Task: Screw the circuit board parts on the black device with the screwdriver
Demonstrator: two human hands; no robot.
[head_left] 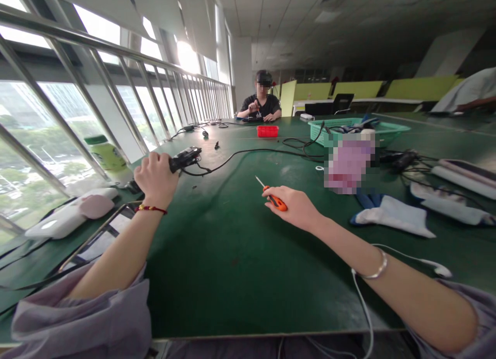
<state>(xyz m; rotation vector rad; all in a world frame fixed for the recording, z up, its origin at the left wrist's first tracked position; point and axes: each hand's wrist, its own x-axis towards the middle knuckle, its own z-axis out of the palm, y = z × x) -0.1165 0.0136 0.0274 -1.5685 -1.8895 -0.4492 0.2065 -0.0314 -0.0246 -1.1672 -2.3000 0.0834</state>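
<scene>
My left hand (157, 178) is closed around a black elongated device (186, 157), held over the left part of the green table. A black cable (248, 151) trails from the device to the right across the tabletop. Closed on the orange handle of a screwdriver (277, 201), my right hand (292, 206) is near the middle of the table. The screwdriver's thin metal shaft points away and to the left. The palm hides part of the handle, and the fingers cover much of the black device.
A red box (267, 131) stands farther back; a green basket (387, 134) holds assorted things. Gloves (395, 214) and white earphones (442, 270) lie right. A bottle (108, 157), white device (70, 214) and phone (96, 240) are left. Across the table sits another person (267, 108).
</scene>
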